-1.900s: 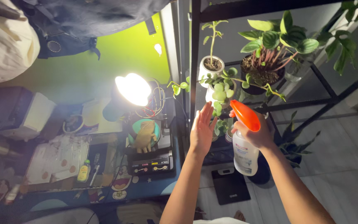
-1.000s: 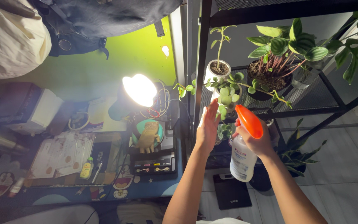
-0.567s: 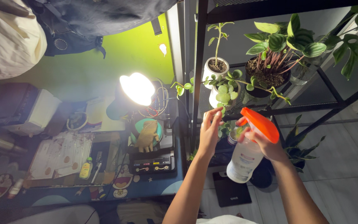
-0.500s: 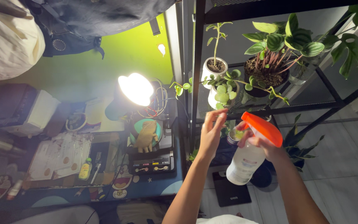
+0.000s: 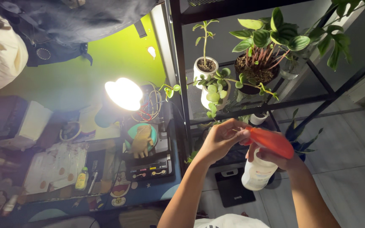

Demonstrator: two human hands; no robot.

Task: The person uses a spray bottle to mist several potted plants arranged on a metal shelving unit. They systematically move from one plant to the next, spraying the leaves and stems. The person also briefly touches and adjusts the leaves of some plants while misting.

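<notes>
Right hand (image 5: 275,158) is wrapped around the neck of the spray bottle (image 5: 258,171), fingers closed under the orange trigger head (image 5: 271,141), so the bottle hangs roughly upright, tilted a bit, in front of the black metal shelf (image 5: 178,63). Left hand (image 5: 222,137) is up at the front tip of the orange head, fingertips pinched on the nozzle end; both hands meet on the same bottle, one carrying it, one working the tip. Can't tell whether the nozzle is being turned or just steadied, the fingers cover it. Bottle sits just below and in front of the middle shelf level, close to the plants there: a small white pot with round-leaf trailing stems (image 5: 210,90), a taller white pot with a thin seedling (image 5: 203,65), and a dark pot with striped leaves and red stems (image 5: 258,67). Nozzle points roughly toward that shelf, which fits holding it this high. Lower down, behind the bottle, a spiky dark-leaf plant (image 5: 298,135) sits on the lower level, and a flat black scale (image 5: 233,185) lies on the tiled floor. To my left is a cluttered desk (image 5: 106,194) with a lit lamp (image 5: 121,95) aimed outward, a yellow-brown glove (image 5: 142,141) draped on a teal round thing, a small yellow bottle (image 5: 81,179). Green wall (image 5: 106,59) behind.
</notes>
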